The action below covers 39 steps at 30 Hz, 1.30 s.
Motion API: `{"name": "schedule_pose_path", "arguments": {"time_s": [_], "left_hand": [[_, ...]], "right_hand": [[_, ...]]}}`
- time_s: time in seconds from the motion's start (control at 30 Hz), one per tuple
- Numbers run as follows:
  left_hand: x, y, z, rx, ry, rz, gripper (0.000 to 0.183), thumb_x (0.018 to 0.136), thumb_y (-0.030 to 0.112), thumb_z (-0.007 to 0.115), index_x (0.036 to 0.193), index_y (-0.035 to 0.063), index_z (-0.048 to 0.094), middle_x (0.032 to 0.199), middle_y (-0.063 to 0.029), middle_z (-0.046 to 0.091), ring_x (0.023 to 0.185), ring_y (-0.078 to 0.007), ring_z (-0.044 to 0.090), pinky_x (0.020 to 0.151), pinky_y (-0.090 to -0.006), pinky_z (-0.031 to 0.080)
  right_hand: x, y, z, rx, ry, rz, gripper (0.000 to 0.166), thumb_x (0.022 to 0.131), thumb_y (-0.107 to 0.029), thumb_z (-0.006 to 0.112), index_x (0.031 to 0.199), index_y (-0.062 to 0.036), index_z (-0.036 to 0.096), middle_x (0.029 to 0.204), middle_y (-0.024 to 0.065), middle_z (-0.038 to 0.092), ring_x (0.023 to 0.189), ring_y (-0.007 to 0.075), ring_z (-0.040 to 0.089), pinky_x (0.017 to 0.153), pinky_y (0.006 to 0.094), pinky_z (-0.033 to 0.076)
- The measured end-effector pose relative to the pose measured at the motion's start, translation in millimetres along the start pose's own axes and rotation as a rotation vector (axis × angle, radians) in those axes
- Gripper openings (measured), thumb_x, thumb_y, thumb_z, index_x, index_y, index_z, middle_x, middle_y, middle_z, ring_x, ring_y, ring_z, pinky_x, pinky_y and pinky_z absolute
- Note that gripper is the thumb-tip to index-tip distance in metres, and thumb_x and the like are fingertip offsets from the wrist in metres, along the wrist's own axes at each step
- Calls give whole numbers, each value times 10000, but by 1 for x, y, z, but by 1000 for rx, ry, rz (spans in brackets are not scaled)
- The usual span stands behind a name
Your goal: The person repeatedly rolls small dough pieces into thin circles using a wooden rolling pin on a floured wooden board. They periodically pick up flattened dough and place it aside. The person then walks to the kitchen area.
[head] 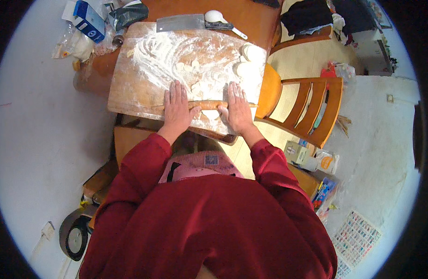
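Observation:
A wooden rolling pin point(207, 105) lies crosswise near the front edge of a floured wooden board point(130, 83). On its left part rests my left hand point(176, 106), palm down with the fingers stretched forward. My right hand point(237, 108) lies flat over the right part in the same way. Between the hands, a piece of dough point(211, 114) shows from under the pin on the near side. Small dough pieces point(188, 66) sit in the flour mid-board. Round dough wrappers point(242, 69) are at the board's right side, with more wrappers point(249, 52) behind them.
A cleaver point(181, 23) lies along the board's far edge, beside a white scoop point(215, 16). A blue box point(89, 21) and plastic bags point(82, 45) are at the far left. Wooden chairs point(313, 104) stand to the right, and a wall borders the left.

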State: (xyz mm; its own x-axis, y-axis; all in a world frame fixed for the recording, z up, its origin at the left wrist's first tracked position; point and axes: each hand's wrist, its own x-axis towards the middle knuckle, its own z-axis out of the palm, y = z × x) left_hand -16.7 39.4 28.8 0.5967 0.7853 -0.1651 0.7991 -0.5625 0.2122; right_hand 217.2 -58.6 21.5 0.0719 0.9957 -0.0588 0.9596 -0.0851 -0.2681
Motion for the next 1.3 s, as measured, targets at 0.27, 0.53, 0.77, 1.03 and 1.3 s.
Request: {"name": "schedule_pose_path", "arguments": {"time_s": [0.27, 0.53, 0.77, 1.03, 1.3], "left_hand": [[-34, -8, 18, -53, -55, 136, 610, 924, 292, 778, 1407, -31, 593, 1659, -214, 358, 1525, -353, 362, 1213, -505, 311], [-44, -5, 24, -123, 14, 140, 359, 874, 153, 778, 1194, 36, 663, 1410, -137, 559, 1290, -334, 540, 1077, -471, 412], [-75, -7, 26, -241, 233, 254, 367, 824, 78, 744, 1179, 55, 653, 1277, -102, 605, 1215, -293, 584, 1010, -452, 433], [-84, -5, 22, -266, 133, 219, 423, 816, 97, 774, 1212, 44, 635, 1284, -113, 606, 1173, -309, 597, 1022, -467, 423], [-80, -4, 21, -216, 223, 227, 311, 854, 123, 719, 1153, 57, 666, 1248, -98, 639, 1145, -285, 629, 971, -440, 455]], "right_hand": [[-50, -19, -3, 97, -149, 2, 837, 1018, -411, 623, 1591, 105, 301, 1635, 338, 346, 1551, 445, 308, 1299, 512, 215], [29, -28, 13, 232, -66, -15, 311, 890, -122, 702, 1180, -13, 667, 1181, 241, 651, 1152, 442, 599, 1020, 483, 504], [27, -28, -3, 384, -96, 66, 115, 886, -95, 704, 949, -18, 646, 958, 212, 683, 967, 426, 657, 896, 483, 531], [80, 61, -41, 595, 235, 315, 64, 923, -43, 759, 943, 12, 734, 723, 92, 694, 647, 124, 648, 642, 312, 545], [108, 115, -53, 473, 304, 443, 169, 908, -171, 814, 983, -27, 769, 802, 86, 731, 733, 154, 681, 713, 334, 542]]}}
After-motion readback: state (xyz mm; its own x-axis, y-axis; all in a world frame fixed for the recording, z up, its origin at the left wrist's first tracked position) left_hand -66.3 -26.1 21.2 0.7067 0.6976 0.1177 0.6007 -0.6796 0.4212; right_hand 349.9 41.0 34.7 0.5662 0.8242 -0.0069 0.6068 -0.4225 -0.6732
